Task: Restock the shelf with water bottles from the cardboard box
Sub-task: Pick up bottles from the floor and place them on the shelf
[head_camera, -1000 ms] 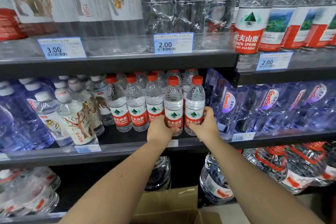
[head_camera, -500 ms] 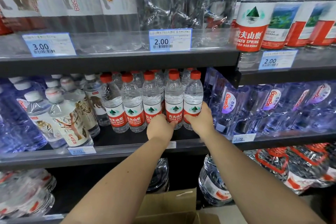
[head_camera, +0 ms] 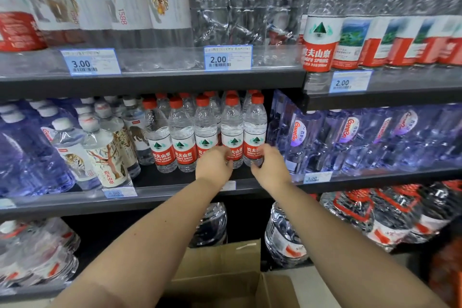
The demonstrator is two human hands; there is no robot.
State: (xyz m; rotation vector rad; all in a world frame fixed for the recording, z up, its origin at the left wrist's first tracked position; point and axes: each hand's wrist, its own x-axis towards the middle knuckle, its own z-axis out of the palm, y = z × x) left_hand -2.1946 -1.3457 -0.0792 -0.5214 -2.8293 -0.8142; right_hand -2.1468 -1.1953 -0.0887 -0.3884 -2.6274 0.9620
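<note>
A row of red-capped, red-labelled water bottles stands on the middle shelf [head_camera: 175,196]. My left hand [head_camera: 213,166] grips the lower part of the fourth bottle [head_camera: 232,130] from its left side. My right hand [head_camera: 271,169] grips the base of the fifth, rightmost bottle [head_camera: 255,127] from its right side. Both bottles stand upright on the shelf, level with the front row. The fingertips are blurred. The open cardboard box [head_camera: 225,270] sits low between my forearms, and its inside is hidden.
Tiger-labelled bottles [head_camera: 107,157] stand left of the red row, and blue-tinted wrapped packs [head_camera: 350,137] stand right of it. The upper shelf [head_camera: 150,82] hangs close above the red caps. Large jugs [head_camera: 285,235] fill the bottom shelf behind the box.
Both hands have pushed the two bottles back from the shelf's front edge into line with the red row. The hands now sit lower on the bottles.
</note>
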